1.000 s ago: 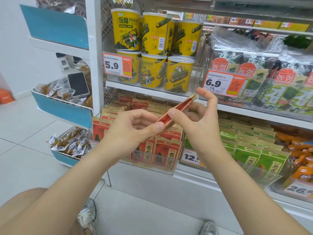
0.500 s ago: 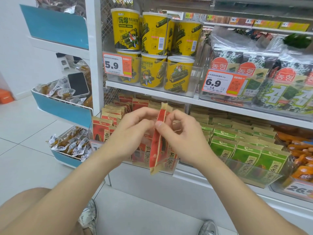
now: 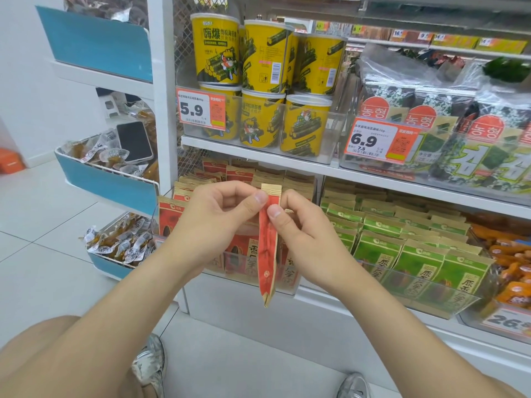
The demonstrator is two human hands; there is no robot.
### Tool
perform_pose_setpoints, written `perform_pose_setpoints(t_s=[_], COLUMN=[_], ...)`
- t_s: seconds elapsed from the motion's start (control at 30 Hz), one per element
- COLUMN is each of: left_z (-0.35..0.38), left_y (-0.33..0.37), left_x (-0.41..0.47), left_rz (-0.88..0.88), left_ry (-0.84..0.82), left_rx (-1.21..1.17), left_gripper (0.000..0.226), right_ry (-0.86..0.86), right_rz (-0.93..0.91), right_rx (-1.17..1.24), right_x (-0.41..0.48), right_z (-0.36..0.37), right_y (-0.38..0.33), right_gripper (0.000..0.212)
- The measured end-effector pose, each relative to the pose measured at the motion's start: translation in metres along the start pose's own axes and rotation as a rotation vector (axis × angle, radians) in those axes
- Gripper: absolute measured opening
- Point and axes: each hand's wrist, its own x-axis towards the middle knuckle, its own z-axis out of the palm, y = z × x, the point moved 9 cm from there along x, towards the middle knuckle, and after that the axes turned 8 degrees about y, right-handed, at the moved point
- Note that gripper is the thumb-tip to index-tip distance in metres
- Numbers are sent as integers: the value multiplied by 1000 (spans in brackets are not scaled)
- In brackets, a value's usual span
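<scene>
Both the left hand (image 3: 221,222) and the right hand (image 3: 310,239) pinch the top of the red packet (image 3: 267,254), which hangs edge-on before the shelf's row of red packets (image 3: 240,174), so such slight fingertip grips could let it slip to the floor (image 3: 230,354).

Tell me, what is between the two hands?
A red snack packet, edge-on in the head view, hangs between the left hand and the right hand; both pinch it near its top.
</scene>
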Motion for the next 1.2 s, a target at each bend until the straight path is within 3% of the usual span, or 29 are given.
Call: perform_pose_setpoints(t_s=[0.5,0.67,0.93,1.2], left_z=[0,-4,-20,-3], left_y=[-6,-5,0,-7], left_x=[1,0,5,0], left_rz=[-86,-72,-10,-85], left_ry=[-92,-19,209,11], left_rx=[-76,-51,-229,2], left_gripper=[21,16,18,12], right_ry=[-4,-17,42,89], right_rz=[54,130,65,67], right_rx=[55,86,-177,-89], right_x=[0,-2,-2,-2], right_z=[-1,0,-11,-12], right_y=[3,2,-2,-2], right_gripper=[28,32,38,32])
